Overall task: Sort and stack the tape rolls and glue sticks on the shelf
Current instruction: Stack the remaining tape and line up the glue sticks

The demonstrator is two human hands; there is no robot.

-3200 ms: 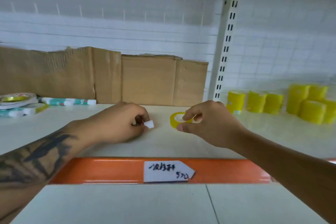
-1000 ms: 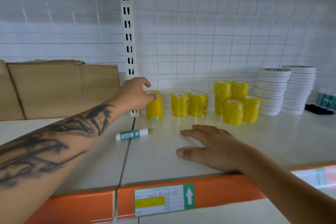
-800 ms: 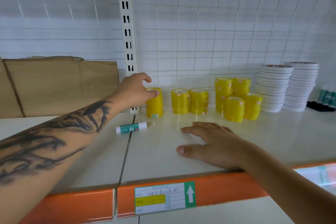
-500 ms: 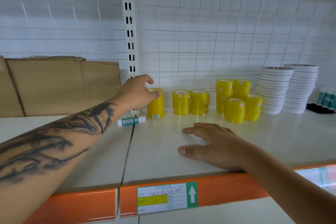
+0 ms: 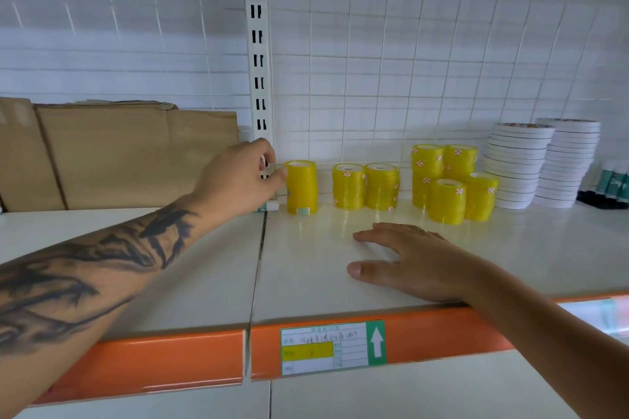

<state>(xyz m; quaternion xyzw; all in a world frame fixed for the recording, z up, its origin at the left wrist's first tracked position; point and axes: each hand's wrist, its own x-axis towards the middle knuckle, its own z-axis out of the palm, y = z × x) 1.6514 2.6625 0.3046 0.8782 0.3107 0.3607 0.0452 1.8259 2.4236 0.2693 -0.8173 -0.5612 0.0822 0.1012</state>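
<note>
- my left hand (image 5: 240,177) is reaching to the back of the shelf (image 5: 190,269), its fingertips touching the upper edge of the leftmost stack of yellow tape rolls (image 5: 301,187); the fingers are loosely bent and i can't tell if they pinch the top roll or only steady it.
- my right hand (image 5: 408,260) lies flat, fingers spread, on the shelf in front of the yellow stacks, holding nothing.
- the glue stick (image 5: 270,206) lies just under my left hand, against the foot of that stack; only its white end shows.
- to do this step well, i'd square the top roll over the ones beneath with a light touch, pushing down rather than sideways, since the stack is narrow and tall and could topple towards the next yellow stacks (image 5: 366,185) to the right of my grip.
- the glue stick belongs, i judge, with the dark glue sticks (image 5: 612,182) at the far right, past the white tape stacks (image 5: 544,163), so lifting it clear without nudging the stack comes next.
- keep the right hand planted as a brace.
</note>
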